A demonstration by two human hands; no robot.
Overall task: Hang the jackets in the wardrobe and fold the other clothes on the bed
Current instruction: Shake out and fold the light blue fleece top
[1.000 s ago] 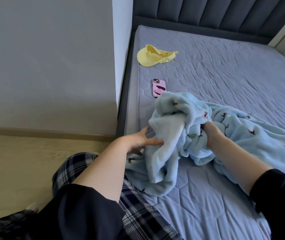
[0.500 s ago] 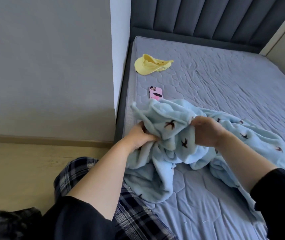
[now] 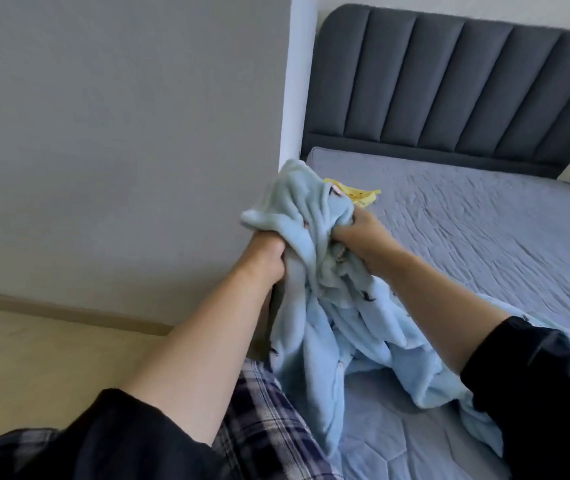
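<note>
We held the pale blue fleece garment (image 3: 314,306), plush and printed with small dark birds, bunched up above the near left corner of the grey quilted mattress (image 3: 484,244). Its lower folds trailed down onto the mattress and over the mattress's left edge against our plaid trousers (image 3: 259,420). Our left hand (image 3: 265,251), just off the mattress's left edge, was fisted round a thick wad of the fleece. Our right hand (image 3: 358,228), over the mattress, had its fingers curled tight into a second handful, and the two fists sat close together with twisted cloth between them. A small yellow cloth piece (image 3: 363,195) lay farther up the mattress, partly hidden behind the fleece. We judged the garment soft, limp and bulky rather than heavy. Its pile looked grippy, so it seemed unlikely to slip from a fist, and it was in no way fragile. Crumpled like this, it gave us no collar, sleeve or hem to recognise, and we could not tell what kind of garment it was. We thought random handfuls would only keep it knotted. The better hold would be a pinch on a seam edge or on two matching corners, hands spread wide apart. That way its own weight could shake it open over the mattress before any fold, and each thick fold would likely need pressing flat.
</note>
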